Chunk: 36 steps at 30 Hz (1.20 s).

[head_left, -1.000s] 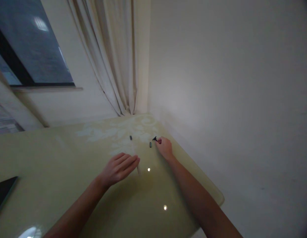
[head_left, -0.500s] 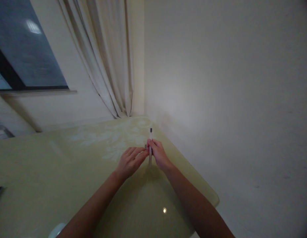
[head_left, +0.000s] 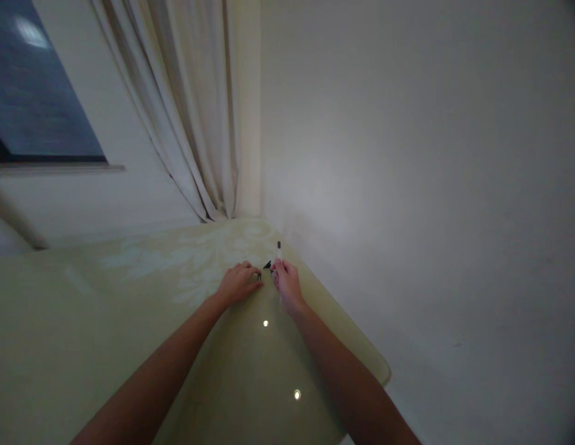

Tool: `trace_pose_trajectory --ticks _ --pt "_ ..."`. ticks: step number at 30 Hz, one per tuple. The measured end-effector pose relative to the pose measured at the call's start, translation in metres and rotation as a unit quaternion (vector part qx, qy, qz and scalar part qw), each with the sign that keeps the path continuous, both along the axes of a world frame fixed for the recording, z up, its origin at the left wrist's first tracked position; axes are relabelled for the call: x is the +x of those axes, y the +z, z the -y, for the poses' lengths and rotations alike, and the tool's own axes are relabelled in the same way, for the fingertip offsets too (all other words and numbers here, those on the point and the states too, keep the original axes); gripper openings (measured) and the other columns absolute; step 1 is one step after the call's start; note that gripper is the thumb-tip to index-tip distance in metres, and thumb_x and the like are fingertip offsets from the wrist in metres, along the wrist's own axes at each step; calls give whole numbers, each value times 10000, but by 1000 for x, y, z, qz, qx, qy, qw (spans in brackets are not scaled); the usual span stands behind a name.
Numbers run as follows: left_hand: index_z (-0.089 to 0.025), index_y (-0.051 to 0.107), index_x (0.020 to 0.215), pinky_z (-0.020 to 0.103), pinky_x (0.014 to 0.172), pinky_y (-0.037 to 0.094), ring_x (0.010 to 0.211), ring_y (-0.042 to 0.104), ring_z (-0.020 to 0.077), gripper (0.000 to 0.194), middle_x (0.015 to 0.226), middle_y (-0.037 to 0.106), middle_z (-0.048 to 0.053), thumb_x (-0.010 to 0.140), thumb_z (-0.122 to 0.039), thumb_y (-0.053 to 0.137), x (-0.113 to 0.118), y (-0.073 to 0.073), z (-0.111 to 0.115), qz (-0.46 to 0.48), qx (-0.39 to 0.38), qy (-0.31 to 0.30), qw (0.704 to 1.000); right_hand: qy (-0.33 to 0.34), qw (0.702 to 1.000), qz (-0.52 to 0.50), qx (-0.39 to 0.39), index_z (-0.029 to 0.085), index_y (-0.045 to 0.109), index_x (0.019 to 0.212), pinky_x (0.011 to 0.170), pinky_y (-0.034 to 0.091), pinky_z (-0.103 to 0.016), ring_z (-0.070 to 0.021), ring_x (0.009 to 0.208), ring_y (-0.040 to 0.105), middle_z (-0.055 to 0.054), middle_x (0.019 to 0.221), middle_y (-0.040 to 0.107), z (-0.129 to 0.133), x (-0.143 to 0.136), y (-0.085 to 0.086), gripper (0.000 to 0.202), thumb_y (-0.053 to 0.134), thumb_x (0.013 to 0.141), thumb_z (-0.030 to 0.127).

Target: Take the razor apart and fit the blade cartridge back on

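Observation:
A thin white stick with a black tip [head_left: 279, 246] stands up out of my right hand [head_left: 287, 283], whose fingers are closed around it. A small black piece [head_left: 268, 265] juts out at the left of those fingers; its exact shape is too small to tell. My left hand [head_left: 237, 283] is a little to the left, with thumb and fingers pinched on a small dark-edged clip-like piece [head_left: 259, 277]. A narrow gap separates the two hands, both over the far part of the pale green table [head_left: 143, 321].
Behind the table hangs a beige curtain [head_left: 190, 111], left of the room's corner. A plain wall [head_left: 408, 185] runs along the table's right edge. A dark window [head_left: 41, 93] is at the upper left.
My hands have moved apart, the left one going left. The small black piece and the clip-like piece now show between them. The whole view has shifted slightly to the right.

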<state>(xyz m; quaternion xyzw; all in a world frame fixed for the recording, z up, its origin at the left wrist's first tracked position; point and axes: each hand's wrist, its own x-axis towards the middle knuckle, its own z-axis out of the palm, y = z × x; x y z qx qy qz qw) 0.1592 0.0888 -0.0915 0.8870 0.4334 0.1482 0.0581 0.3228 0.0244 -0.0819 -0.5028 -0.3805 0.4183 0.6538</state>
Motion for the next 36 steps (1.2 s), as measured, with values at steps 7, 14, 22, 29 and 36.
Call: trace_pose_trajectory --ticks 7,14,22,29,36 --pt "-217 777 1140 440 993 496 1145 711 321 317 1183 753 118 955 -475 769 -32 22 27 46 77 15 996 28 999 36 23 218 610 827 475 221 -259 -110 486 322 84 553 377 8 -4 1 578 622 865 795" --pt "-159 760 1061 410 853 493 926 711 292 387 998 764 116 965 -534 757 -100 58 71 132 350 -2 928 145 981 123 21 164 794 914 530 214 -273 -115 563 339 66 594 388 33 -31 19 508 760 835 665" --pt "-147 746 1087 412 812 488 880 708 286 334 992 775 119 990 -467 747 -117 94 80 109 417 7 902 279 958 45 -40 167 744 883 523 146 -281 -86 534 268 75 625 404 20 -75 75 429 803 815 587" --pt "-165 744 1079 428 801 498 902 711 311 314 1007 772 132 989 -466 739 -134 100 76 117 423 93 894 306 948 86 -32 174 740 813 548 170 -293 -94 545 297 73 592 458 -16 -109 102 192 790 808 360" --pt "-204 759 1157 354 730 555 824 703 230 337 1020 746 75 958 -475 771 -143 107 73 259 198 53 944 310 934 175 22 170 731 758 603 276 -280 -110 608 406 54 623 517 -21 -111 102 138 717 824 290"
